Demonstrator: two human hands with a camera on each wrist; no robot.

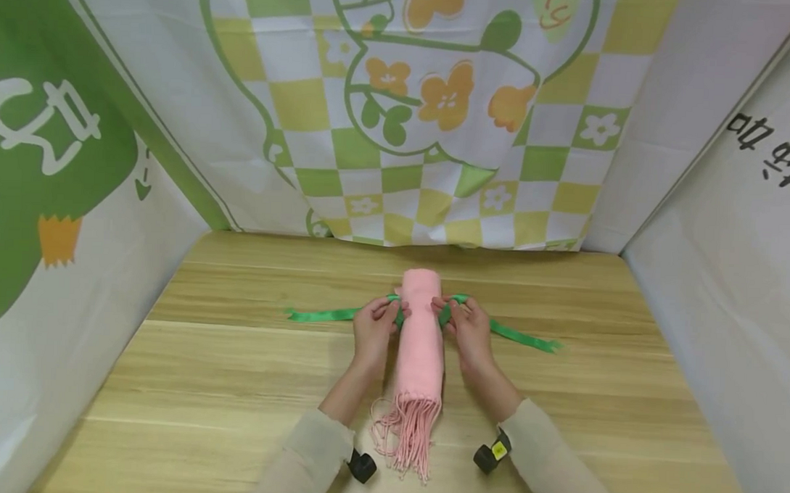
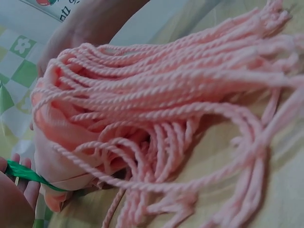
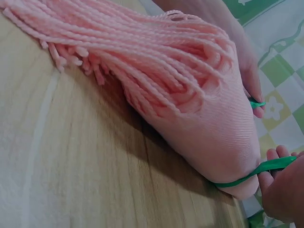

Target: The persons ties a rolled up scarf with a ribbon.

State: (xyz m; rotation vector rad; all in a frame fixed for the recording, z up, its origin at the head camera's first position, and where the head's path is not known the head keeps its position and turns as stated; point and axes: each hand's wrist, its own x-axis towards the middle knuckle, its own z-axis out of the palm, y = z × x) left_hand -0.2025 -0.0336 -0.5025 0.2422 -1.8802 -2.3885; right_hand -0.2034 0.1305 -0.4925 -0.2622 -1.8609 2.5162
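A rolled pink scarf (image 1: 420,349) lies lengthwise on the table, its twisted fringe (image 1: 416,432) toward the person. A green ribbon (image 1: 327,316) passes under the roll, and its frayed ends trail out to both sides. At the roll's left side my left hand (image 1: 372,334) pinches the ribbon between thumb and fingers. Opposite it, my right hand (image 1: 472,336) holds the ribbon on the right side, fingertips against the scarf. Both wrist views show the ribbon (image 3: 276,164) drawn up from beneath the roll; the fringe (image 2: 156,90) fills much of the left one.
The wood-grain table (image 1: 233,386) extends on both sides of the scarf. A checked, flowered cloth (image 1: 429,190) hangs behind it, with printed panels at left and right. Black wrist cameras (image 1: 362,466) sit at the sleeve cuffs, beside the fringe.
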